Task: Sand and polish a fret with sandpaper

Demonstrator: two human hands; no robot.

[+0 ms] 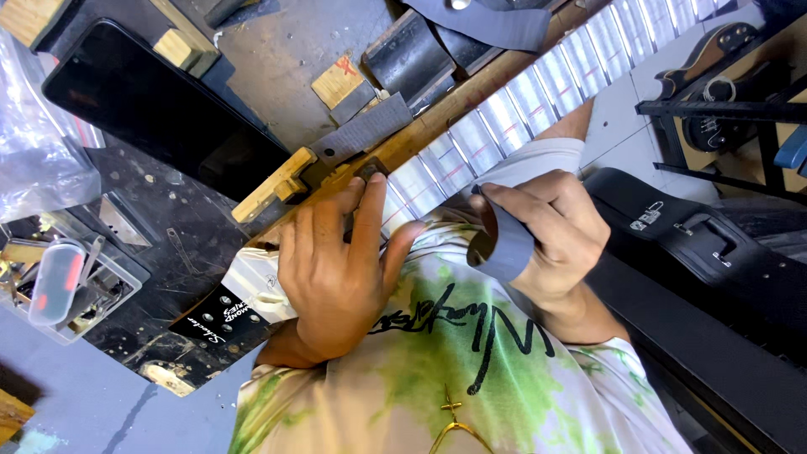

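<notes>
- While your left hand (336,277) presses down on the guitar neck (471,139), its fingers (367,210) lie flat and close together across the taped fretboard, index tip up by the small dark block (372,168) at the neck's edge, not clamped on anything.
- Your right hand (551,240) is closed on a curled strip of grey abrasive paper (503,248), thumb and fingers pinching it into a loop just beside the neck's near edge.
- That paper looks light and floppy, so I'd judge it wants a firm pinch close to the working end or it will buckle.
- The neck reads as stiff and heavy enough to stay put; it rests on the worktop (277,59) over a grey pad (361,130) and a wooden block (273,185), just beyond your left fingertips.
- Pale masking tape covers the board between the frets, and it could lift or tear if rubbed hard.
- Down past your left wrist the headstock (210,324) is partly hidden under your arm.
- The neck's far end runs out of the picture, top right.
- Whether the paper touches a fret right now, I can't tell.
- Off beyond your right hand sits a black case (714,252), cut by the edge.
</notes>
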